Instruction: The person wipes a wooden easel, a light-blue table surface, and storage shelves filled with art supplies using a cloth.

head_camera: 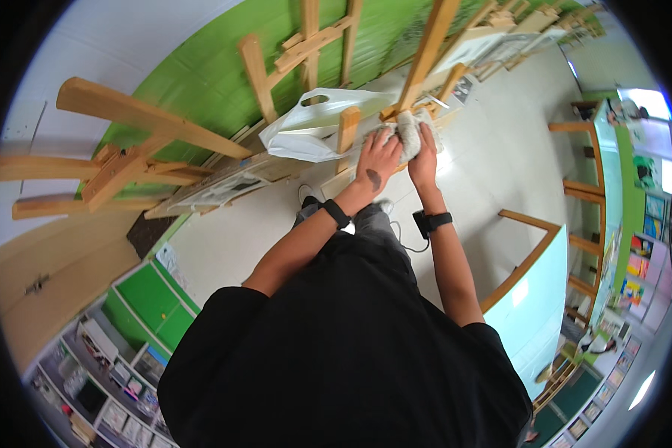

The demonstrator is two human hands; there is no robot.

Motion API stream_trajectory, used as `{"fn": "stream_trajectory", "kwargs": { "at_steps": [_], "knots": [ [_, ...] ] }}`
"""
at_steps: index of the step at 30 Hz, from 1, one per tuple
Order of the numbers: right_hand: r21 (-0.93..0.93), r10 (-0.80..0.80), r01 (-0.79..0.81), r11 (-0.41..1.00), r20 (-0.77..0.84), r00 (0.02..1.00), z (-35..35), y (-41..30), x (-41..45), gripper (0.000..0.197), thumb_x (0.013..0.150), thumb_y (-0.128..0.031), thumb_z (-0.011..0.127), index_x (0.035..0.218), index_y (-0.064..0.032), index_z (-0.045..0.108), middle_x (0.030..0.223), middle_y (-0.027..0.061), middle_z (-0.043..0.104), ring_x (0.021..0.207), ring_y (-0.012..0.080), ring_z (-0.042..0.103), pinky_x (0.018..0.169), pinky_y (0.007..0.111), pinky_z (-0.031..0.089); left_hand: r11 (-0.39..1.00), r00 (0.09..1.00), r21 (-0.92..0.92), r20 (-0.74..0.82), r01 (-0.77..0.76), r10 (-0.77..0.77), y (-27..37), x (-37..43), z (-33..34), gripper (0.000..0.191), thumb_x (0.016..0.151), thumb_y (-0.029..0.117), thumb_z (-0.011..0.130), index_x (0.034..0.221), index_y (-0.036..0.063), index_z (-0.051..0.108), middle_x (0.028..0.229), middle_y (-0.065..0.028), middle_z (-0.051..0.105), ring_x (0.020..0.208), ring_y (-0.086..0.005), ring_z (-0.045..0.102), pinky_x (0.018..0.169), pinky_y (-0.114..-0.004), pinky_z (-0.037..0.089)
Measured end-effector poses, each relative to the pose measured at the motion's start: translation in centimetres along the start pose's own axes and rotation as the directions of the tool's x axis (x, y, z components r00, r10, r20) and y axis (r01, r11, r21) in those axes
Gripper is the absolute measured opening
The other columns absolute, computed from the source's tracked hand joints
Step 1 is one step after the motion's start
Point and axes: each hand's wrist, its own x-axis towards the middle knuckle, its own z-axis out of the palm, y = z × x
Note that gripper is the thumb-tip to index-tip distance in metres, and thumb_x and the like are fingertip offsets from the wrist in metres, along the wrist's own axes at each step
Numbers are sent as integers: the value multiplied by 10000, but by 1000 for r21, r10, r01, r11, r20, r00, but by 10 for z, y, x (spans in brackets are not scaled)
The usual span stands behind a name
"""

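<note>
A pale grey, fluffy cloth (pixel 408 133) is bunched up in front of me, against the lower part of a wooden easel (pixel 430 53). My left hand (pixel 379 157) grips its left side, with a dark smudge or mark on the back of the hand. On the cloth's right side my right hand (pixel 423 159) has its fingers closed around it. The cloth hides part of the easel behind it. Left of my hands, a white plastic bag (pixel 308 131) with a cut-out handle sits beside a short wooden upright (pixel 347 131). Black bands circle both wrists.
More wooden easels (pixel 151 120) lean along the green and white wall at left. Drawing boards (pixel 481 47) stand farther along it. A table with a pale blue top (pixel 529 305) is at my right, green cabinets (pixel 153 299) behind left. A cable (pixel 411 246) hangs from my right wrist.
</note>
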Motion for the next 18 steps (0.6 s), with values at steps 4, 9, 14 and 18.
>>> {"fn": "stream_trajectory", "kwargs": {
  "at_steps": [4,9,14,18],
  "knots": [
    [-23,-76,78,997,101,992,-22,-13,7,512,724,110,491,1213,6,601,1299,213,569,1219,402,508,1046,436,407,995,999,-87,-10,-53,53,-8,-1,-12,244,797,90,588,1039,68,611,1067,-80,575,1213,-279,469,1005,-457,383],
    [-76,235,-225,971,455,859,-34,-25,-25,482,725,49,500,1189,-25,609,1131,249,635,1070,423,587,922,446,487,944,958,-330,271,5,90,-17,-24,-32,379,741,41,588,1120,46,580,1104,-123,591,1124,-352,527,898,-466,439],
    [221,95,-293,930,624,775,-38,-39,-100,446,787,-69,665,1226,-48,588,1152,198,656,1105,333,617,953,393,475,834,822,-539,524,116,225,-32,-70,-54,583,752,-33,547,1327,41,489,1284,-191,564,1200,-365,527,1005,-421,428],
    [364,-22,-223,904,561,827,-30,-58,-144,589,772,-56,695,1321,-32,483,1214,207,615,1146,341,587,975,389,461,785,730,-574,636,231,250,-39,-115,-95,609,784,20,634,1363,29,448,1305,-217,548,1229,-373,510,1016,-420,424]
  ]
}}
